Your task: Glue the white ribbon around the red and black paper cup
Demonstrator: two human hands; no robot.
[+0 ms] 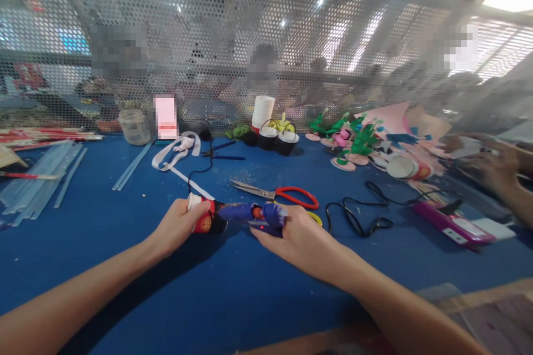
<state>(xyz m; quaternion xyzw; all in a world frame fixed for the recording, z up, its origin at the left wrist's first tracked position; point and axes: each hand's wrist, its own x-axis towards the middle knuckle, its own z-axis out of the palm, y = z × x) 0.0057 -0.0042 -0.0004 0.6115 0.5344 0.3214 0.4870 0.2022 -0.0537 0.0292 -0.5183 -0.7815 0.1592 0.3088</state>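
My left hand (177,221) is closed around a red paper cup (204,223) with a white end and a black band, tipped on its side just above the table. A black cord runs from the cup up to a dark ball on the table. In my right hand (306,241) is a blue hot glue gun (254,216), its small red light lit and its nozzle at the cup's black part. Whether nozzle and cup touch, I cannot tell. Red-handled scissors (277,194) lie just beyond the glue gun, partly hidden by it.
Clear glue sticks (35,177) lie at left, near a plastic jar (134,127). White ribbon (166,161), black-wrapped cups (287,142) and green-leaved paper pieces (364,141) stand farther back. A purple power strip (453,224) lies at right, near another person's hand (497,169).
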